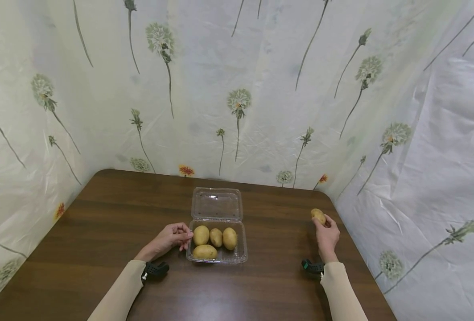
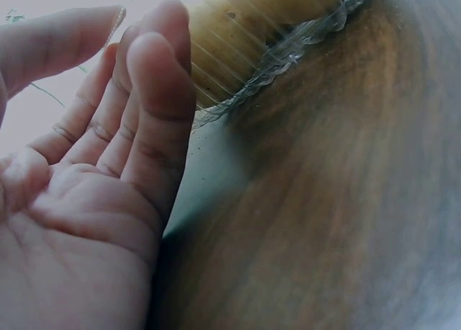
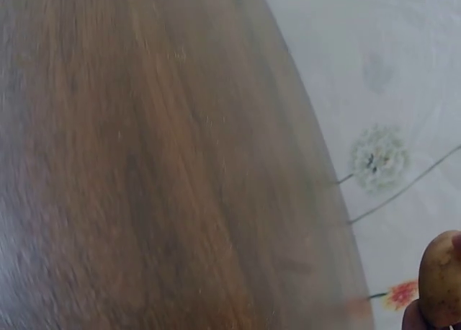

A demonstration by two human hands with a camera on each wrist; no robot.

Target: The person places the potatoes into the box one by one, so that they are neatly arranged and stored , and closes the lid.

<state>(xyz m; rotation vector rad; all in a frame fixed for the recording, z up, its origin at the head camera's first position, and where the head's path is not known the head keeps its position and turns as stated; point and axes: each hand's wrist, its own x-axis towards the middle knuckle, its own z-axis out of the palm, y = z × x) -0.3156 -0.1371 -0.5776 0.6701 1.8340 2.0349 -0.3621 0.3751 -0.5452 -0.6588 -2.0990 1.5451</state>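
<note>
A clear plastic clamshell container point(image 1: 241, 257) stands on the table with its lid point(image 1: 216, 205) folded back. Inside lie several potatoes point(image 1: 205, 252); their skins point(image 2: 223, 56) also show through the container wall in the left wrist view. At the container's left side, my left hand point(image 1: 174, 236) pinches the rim between thumb and bent fingers. Far off to the right, my right hand point(image 1: 327, 234) holds one potato point(image 1: 318, 216) by the fingertips above the table. Only part of that potato point(image 3: 441, 279) and a bit of finger appear in the right wrist view.
The brown wooden table point(image 1: 269, 285) has rounded far corners, and its right edge lies close to my right hand. A pale curtain point(image 1: 269, 111) with dandelion prints hangs behind the table and along both sides. A dark strap sits on each wrist.
</note>
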